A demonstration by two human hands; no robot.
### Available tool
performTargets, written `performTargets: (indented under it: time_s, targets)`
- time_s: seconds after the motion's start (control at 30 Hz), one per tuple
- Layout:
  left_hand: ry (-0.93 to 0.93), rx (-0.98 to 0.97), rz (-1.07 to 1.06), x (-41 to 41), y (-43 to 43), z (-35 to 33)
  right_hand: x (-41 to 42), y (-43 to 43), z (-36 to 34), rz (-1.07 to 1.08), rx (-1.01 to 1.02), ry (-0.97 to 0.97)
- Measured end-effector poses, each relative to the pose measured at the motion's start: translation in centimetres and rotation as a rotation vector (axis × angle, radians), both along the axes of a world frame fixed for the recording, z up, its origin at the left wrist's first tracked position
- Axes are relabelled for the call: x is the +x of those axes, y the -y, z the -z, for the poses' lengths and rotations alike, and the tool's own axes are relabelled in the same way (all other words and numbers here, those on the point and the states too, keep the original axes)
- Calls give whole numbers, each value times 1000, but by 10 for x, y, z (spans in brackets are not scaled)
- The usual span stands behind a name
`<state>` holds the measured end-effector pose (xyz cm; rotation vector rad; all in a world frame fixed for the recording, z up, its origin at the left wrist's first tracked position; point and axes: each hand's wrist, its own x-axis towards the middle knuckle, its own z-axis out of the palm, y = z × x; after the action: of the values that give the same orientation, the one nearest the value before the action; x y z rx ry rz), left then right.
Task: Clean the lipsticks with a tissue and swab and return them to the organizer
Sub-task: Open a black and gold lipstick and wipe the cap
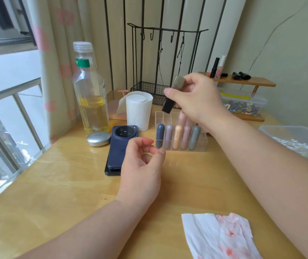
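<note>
Right hand [196, 99] closed on a square lipstick [171, 94], thumb and fingers pinching its upper half, tube tilted, dark end down, held above the back rows of the organizer [203, 144]. Left hand [142, 165] half open over the table [56, 184], fingers loosely curled, holding nothing, just beside the phone [118, 146]. Five capsule lipsticks standing in the front row; pink ones behind.

Judged step: returning the tube to a free cell. Advised: bring tube upright, line up over an empty back-left cell, lower straight, release only once seated. Steadying the organizer with the free hand would prevent sliding.

Stained tissue [218, 234] near the front edge, cut off by the frame. Swab not identifiable. Back-right cells hidden behind the right wrist. Bin [298, 139] at right cut off, contents blurred.
</note>
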<state>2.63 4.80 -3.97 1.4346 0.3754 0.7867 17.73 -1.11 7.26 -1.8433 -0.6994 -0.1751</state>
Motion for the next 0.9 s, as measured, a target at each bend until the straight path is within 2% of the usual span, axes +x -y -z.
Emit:
performTargets:
  time_s: [0.17, 0.3, 0.47, 0.67, 0.77, 0.9]
  targets:
    - [-16, 149, 188, -9, 9, -6, -63, 82, 11, -301, -51, -258]
    - [-44, 264, 495, -16, 18, -7, -90, 131, 33, -293, -9, -402]
    - [-108, 400, 598, -24, 27, -8, -108, 159, 50, -231, -71, -346]
    - [-120, 607, 625, -27, 30, -10, -115, 168, 59, -273, 0, -339]
    - [-152, 571, 575, -24, 23, -9, -102, 178, 55, -190, 132, -367]
    - [-111, 355, 582, -18, 18, -7, -86, 193, 46, -125, 406, -488]
